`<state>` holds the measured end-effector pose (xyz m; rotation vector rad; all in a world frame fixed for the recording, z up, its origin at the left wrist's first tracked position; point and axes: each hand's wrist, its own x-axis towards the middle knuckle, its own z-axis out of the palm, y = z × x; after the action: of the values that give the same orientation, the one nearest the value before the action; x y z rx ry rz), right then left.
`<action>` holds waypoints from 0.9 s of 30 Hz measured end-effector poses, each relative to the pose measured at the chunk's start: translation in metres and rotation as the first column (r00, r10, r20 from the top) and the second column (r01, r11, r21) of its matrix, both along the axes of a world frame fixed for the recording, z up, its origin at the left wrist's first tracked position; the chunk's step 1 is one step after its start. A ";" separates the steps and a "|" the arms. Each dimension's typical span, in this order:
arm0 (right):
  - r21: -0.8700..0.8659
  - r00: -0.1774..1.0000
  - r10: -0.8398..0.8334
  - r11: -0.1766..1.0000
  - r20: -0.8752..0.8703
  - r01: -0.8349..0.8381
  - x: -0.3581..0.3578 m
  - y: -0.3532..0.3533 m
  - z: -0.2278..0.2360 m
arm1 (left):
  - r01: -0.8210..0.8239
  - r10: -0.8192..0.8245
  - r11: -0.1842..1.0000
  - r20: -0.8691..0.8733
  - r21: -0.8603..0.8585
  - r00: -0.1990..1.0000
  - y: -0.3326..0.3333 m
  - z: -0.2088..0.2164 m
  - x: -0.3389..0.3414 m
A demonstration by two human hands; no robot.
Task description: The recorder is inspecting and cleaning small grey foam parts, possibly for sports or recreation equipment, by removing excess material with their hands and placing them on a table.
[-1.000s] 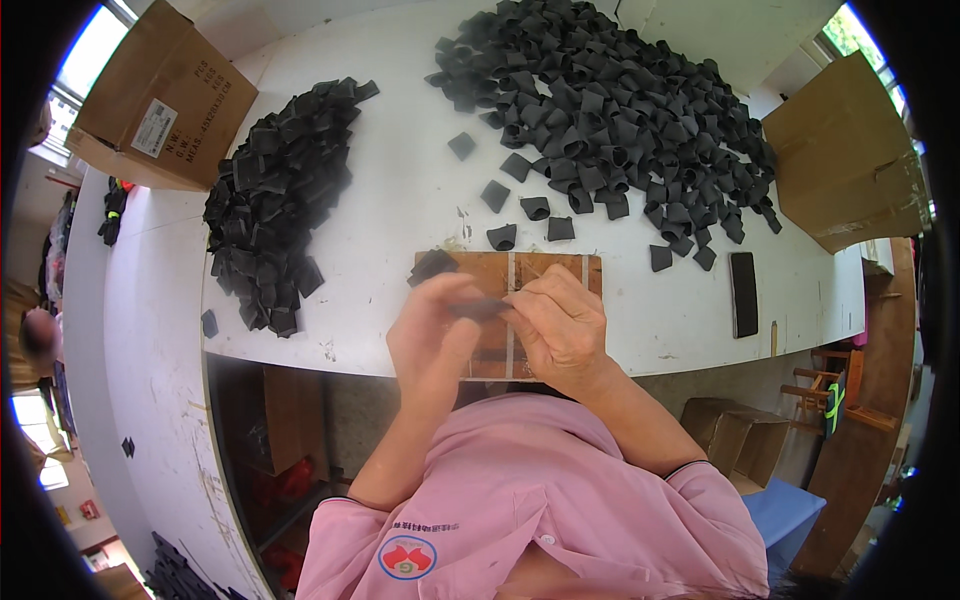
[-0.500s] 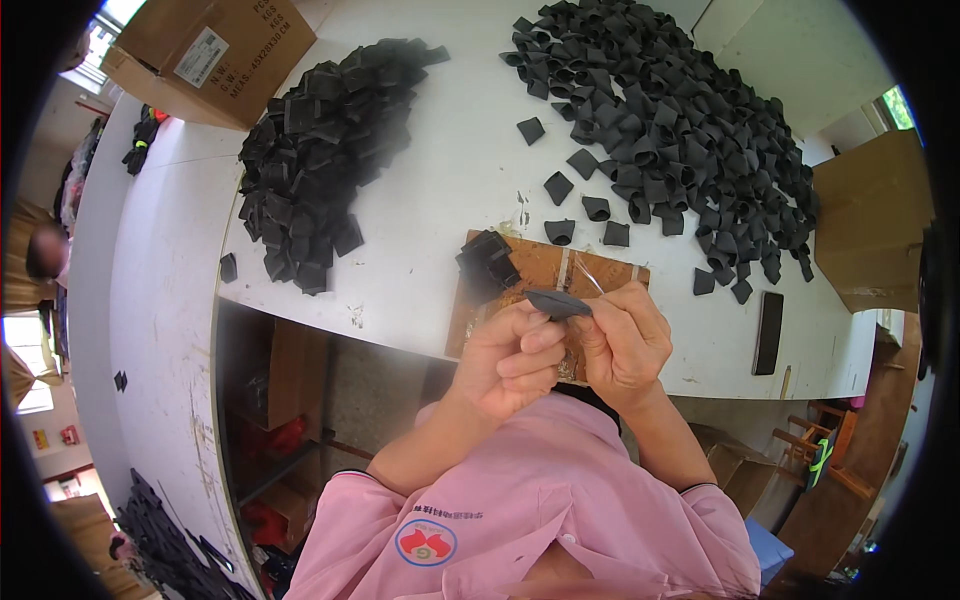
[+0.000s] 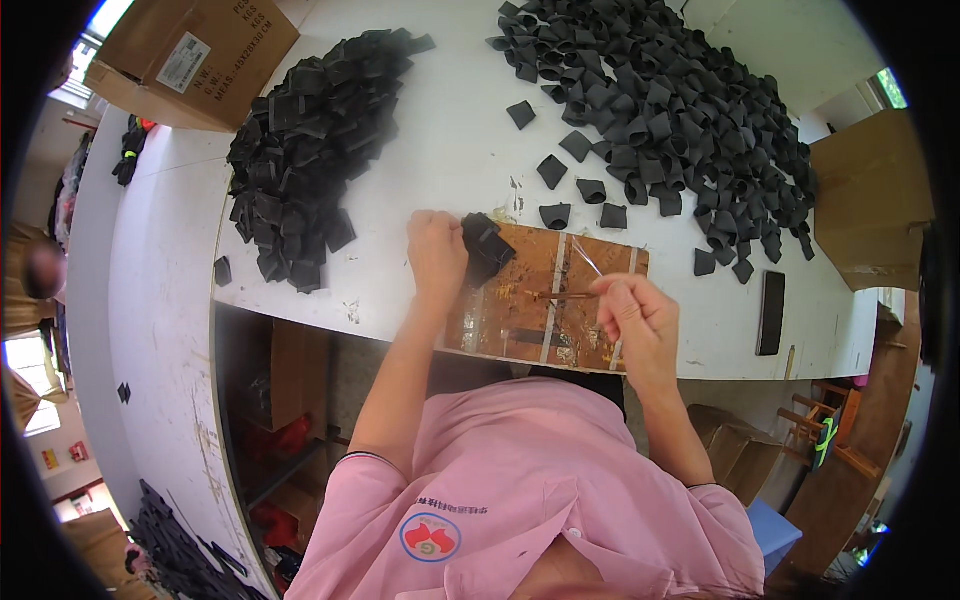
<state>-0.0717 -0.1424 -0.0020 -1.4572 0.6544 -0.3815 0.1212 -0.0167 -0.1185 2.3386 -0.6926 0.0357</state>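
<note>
Clamped in my left hand is a small stack of black pieces, fingers curled over its near side, pressing it onto the top-left corner of the brown work board. My right hand is pinched shut on a thin brush-like stick that lies across the board's middle, its tip pointing toward the stack but not touching it; whether a second thin rod angling up from that hand is held too, I cannot tell.

I judge the pieces to be light, soft and springy, probably foam or rubbery sheet folded into short loops, so they should squash rather than break and may spring apart if the pinch loosens. Gripping them across the flat faces, near the middle of the bundle, looks safest. The board is stained with what seems like dried glue, so surfaces there may be tacky.

Further out, a dense heap of black pieces lies to the left on the white table, and a larger loose spread fills the upper right, with a few strays just above the board. A dark flat bar rests to the right, near the edge. Cardboard boxes sit at both far corners.
</note>
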 end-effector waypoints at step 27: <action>0.796 0.979 -0.120 0.603 0.162 -0.058 -0.023 0.015 0.000 | -0.306 -0.656 0.505 -0.589 -0.807 0.472 0.002 0.116 -0.130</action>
<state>-0.0947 -0.1278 -0.0025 -0.5178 0.5719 -0.2015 -0.0090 -0.0144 -0.0027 0.9546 -0.2600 -0.7538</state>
